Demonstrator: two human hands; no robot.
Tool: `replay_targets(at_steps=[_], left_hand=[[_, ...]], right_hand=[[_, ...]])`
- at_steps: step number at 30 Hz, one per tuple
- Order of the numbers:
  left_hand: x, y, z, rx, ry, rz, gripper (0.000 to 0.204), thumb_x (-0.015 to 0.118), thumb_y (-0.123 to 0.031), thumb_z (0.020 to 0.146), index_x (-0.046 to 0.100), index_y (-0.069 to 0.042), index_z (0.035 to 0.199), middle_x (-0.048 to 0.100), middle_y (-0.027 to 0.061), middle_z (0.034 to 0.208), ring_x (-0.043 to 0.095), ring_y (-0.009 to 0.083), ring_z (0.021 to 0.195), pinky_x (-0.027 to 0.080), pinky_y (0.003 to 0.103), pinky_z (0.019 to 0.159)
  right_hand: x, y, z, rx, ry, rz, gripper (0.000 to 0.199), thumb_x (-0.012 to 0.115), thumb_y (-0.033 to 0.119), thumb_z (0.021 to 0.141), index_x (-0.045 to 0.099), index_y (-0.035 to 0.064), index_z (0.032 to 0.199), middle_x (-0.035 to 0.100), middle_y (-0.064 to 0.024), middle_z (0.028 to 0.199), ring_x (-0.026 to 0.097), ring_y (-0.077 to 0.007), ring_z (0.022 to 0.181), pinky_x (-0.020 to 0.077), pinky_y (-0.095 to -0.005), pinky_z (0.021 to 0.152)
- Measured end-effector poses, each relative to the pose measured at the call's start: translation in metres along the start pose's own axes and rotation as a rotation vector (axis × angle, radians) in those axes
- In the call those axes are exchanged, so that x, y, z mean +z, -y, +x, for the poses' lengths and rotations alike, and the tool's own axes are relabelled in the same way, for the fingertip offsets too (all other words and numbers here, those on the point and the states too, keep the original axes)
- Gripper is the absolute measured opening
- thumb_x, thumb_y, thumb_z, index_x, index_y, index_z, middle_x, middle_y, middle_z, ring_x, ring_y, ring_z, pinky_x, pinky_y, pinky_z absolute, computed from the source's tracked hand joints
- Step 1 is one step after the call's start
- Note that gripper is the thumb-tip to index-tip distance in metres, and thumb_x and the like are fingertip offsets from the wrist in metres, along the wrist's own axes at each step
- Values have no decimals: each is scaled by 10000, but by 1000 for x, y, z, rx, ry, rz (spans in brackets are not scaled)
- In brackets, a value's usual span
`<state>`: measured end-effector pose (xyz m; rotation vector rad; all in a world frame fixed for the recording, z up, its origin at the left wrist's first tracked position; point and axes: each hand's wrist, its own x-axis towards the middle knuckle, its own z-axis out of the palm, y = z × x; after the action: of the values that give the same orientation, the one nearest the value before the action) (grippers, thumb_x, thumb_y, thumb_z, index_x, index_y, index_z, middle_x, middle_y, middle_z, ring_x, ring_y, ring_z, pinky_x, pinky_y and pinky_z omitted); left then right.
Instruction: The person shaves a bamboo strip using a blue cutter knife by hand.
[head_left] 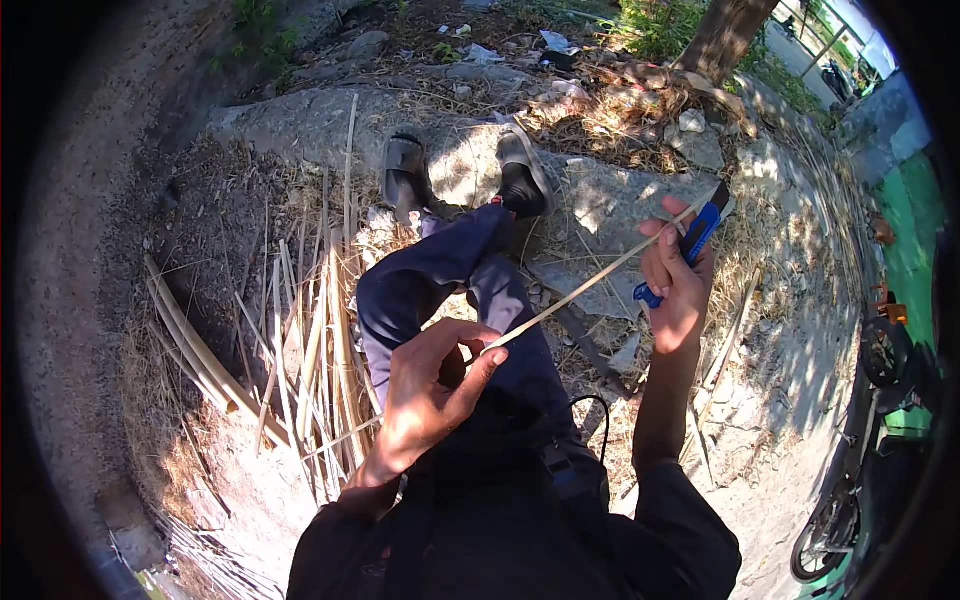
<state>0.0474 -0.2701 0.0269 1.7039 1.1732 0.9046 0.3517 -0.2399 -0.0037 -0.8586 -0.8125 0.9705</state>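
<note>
A thin pale strip, apparently split bamboo [590, 283], slants up from left to right between my hands. My left hand [430, 385] pinches its lower end between thumb and fingers, above my lap. Up and to the right, my right hand [682, 270] holds a blue utility knife [698, 238] along the palm, dark tip pointing up. The strip's upper end lies against the fingers of that same hand, beside the knife. Whether the blade touches the strip I cannot tell.
Many long pale strips [335, 330] lie piled left of my legs, with thicker curved pieces [190, 340] beyond. My shoes [522, 170] rest near a stone ledge [300, 112]. A tree trunk [728, 38] stands far right; a motorcycle [850, 500] is parked at the right edge.
</note>
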Motion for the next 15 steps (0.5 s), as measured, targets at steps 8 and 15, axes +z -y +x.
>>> replay_targets(at_steps=[8,15], left_hand=[[5,4,1,52,0,-16,126,825,-50,956,737,-20,1041,671,-10,772,505,-3,575,357,204,529],[5,-6,4,108,-38,11,127,836,-47,942,742,-25,1025,696,5,853,521,1,593,370,208,535]], right_hand=[[-9,5,-2,0,33,8,396,615,125,1095,571,-6,1466,767,-131,1089,344,11,487,273,-199,462],[3,15,-13,-7,13,-169,500,612,273,1106,543,-29,1498,739,-123,1066,359,5,489,264,-197,463]])
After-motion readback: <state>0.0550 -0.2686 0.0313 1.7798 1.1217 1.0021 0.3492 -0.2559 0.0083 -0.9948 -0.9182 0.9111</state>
